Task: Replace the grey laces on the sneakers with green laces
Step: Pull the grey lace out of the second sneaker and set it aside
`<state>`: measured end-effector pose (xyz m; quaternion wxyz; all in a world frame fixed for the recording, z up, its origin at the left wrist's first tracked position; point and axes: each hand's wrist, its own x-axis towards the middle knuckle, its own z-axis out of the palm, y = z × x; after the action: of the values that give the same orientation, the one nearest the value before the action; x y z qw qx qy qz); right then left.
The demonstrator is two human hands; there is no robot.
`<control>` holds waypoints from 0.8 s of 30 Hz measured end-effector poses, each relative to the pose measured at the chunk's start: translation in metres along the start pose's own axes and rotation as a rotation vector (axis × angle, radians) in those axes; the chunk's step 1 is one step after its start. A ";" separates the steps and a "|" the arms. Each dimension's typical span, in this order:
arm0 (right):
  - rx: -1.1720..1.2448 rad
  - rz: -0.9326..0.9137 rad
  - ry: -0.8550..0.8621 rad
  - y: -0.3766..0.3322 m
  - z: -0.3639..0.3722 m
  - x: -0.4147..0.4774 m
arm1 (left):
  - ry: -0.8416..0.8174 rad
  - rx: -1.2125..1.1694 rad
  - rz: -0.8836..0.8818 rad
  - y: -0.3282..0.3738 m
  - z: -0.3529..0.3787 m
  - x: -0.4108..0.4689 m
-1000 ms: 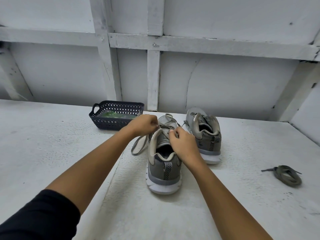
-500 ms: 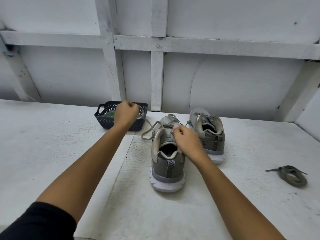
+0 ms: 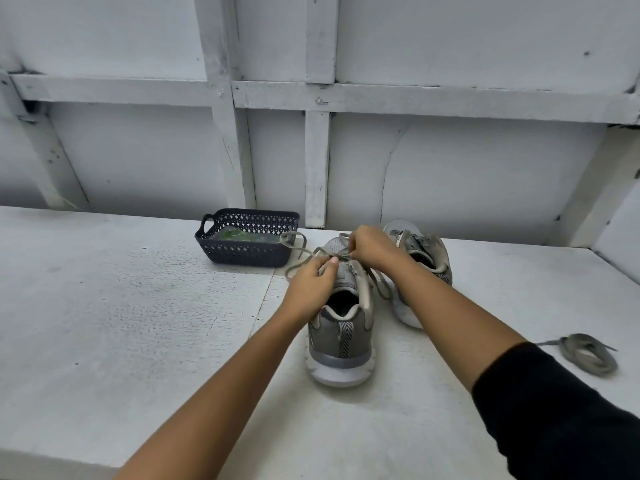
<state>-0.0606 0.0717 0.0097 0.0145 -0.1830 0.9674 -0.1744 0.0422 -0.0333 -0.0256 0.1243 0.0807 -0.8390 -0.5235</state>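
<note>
A grey sneaker (image 3: 341,337) with a white sole stands heel toward me in the middle of the white table. Its grey lace (image 3: 294,252) is partly pulled loose and trails off to the left. My left hand (image 3: 313,284) rests on the sneaker's left side and pinches the lace near the tongue. My right hand (image 3: 372,249) pinches the lace over the eyelets a little farther up. The second grey sneaker (image 3: 424,258) stands behind and to the right, without a lace. Green laces (image 3: 239,236) lie in a dark basket (image 3: 242,254).
A removed grey lace (image 3: 585,353) lies coiled on the table at the right. The basket stands at the back, left of the sneakers. A white panelled wall (image 3: 450,174) closes the table's far side.
My left hand, which had drawn the lace out toward the basket, has come back to the sneaker. My right hand has shifted forward along the eyelets. The lace trails looser on the left.
</note>
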 end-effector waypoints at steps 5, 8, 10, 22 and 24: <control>-0.063 -0.053 -0.004 -0.008 -0.002 -0.004 | -0.014 -0.046 -0.016 -0.006 0.001 0.001; -0.037 -0.068 0.036 -0.011 -0.005 0.000 | 0.010 -0.093 -0.019 -0.004 0.001 0.001; -0.005 -0.050 0.047 -0.009 -0.002 0.001 | 0.029 -0.117 -0.028 -0.006 0.002 -0.001; 0.093 0.044 0.003 0.005 -0.008 0.006 | 0.056 -0.208 -0.055 -0.010 0.004 -0.003; 0.126 0.024 0.180 0.007 -0.014 0.012 | 0.048 -0.201 -0.046 -0.007 0.004 -0.003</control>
<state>-0.0753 0.0777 0.0205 -0.0589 -0.1536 0.9541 -0.2504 0.0442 -0.0318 -0.0345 0.1396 0.0996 -0.7770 -0.6056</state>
